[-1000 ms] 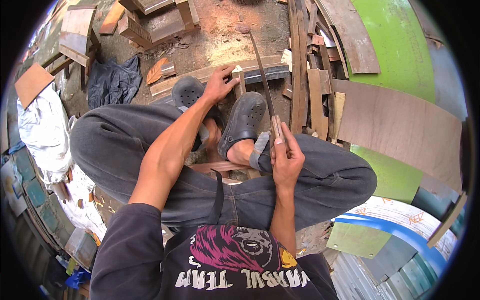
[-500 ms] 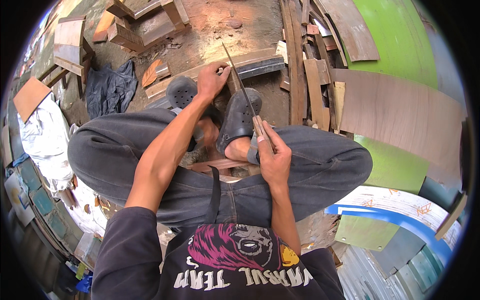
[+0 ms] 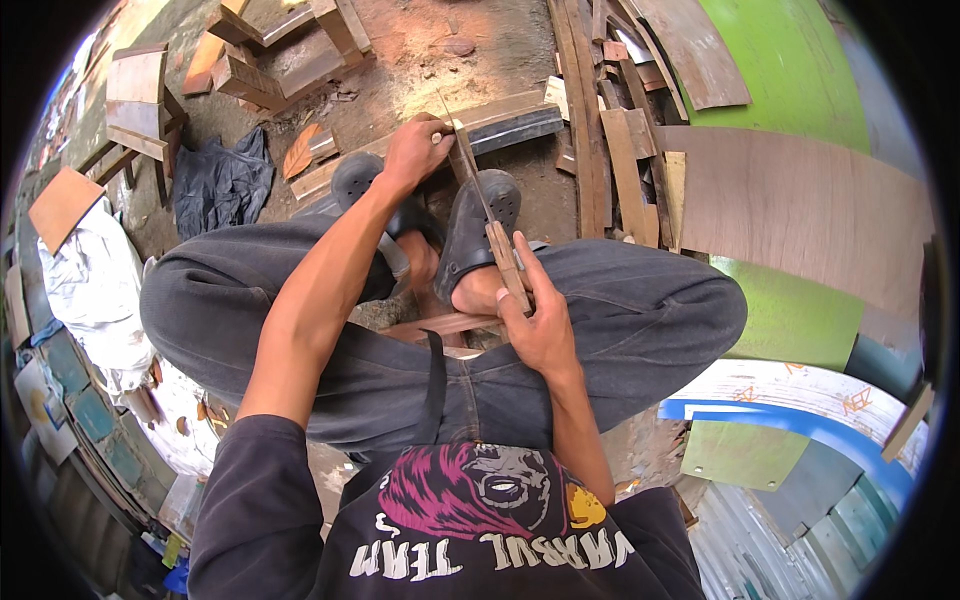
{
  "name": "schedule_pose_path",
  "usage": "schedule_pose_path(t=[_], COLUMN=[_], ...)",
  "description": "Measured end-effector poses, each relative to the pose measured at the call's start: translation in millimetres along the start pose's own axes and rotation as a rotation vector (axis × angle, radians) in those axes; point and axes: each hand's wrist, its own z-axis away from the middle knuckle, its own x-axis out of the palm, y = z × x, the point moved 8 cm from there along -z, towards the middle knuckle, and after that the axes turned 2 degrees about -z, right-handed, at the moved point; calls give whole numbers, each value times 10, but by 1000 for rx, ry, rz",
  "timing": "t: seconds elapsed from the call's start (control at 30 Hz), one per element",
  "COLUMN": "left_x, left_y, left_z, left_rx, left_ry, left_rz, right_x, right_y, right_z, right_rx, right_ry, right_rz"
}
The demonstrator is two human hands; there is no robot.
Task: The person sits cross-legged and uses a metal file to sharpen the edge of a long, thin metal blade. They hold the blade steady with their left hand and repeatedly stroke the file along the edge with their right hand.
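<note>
Fingers (image 3: pixel 512 300) of right hand (image 3: pixel 540 335) hide saw (image 3: pixel 478 190) handle; blade thin.

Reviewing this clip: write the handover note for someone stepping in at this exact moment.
Left hand: pinching the far end of a thin blade against the wooden block on the ground.
Right hand: gripping the blade's wooden handle above the right knee.
Person sits, both sandalled feet braced near the block.
Done: blade set on the block. No cut visible.
Left: the stroke itself.
</note>
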Motion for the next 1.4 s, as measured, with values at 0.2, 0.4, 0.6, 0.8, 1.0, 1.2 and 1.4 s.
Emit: schedule_pose_path(t=[0.2,0.4,0.6,0.8,1.0,1.2,1.4], left_x=[9,12,72,29,106,96,74], left_y=[-6,-32,-35,-8,-294,-307,-325], left_z=[-56,-22,-46,-78,-94,-100,-55], left_rx=[-23,-41,-15,-19,-327,-441,-466], left_ry=[-46,-35,-48,-89,-76,-76,-5], left_rz=[16,50,40,32,112,84,105], right_x=[1,-4,-1,61,79,60,57], right_y=[10,-140,-116,-52,-41,94,211], right_z=[-90,-38,-30,59,-39,-186,-161], right_rx=[4,52,-8,-54,-53,-148,-32], right_ry=[157,153,143,123,173,216,178], right_rz=[19,111,135,108,24,33,-27])
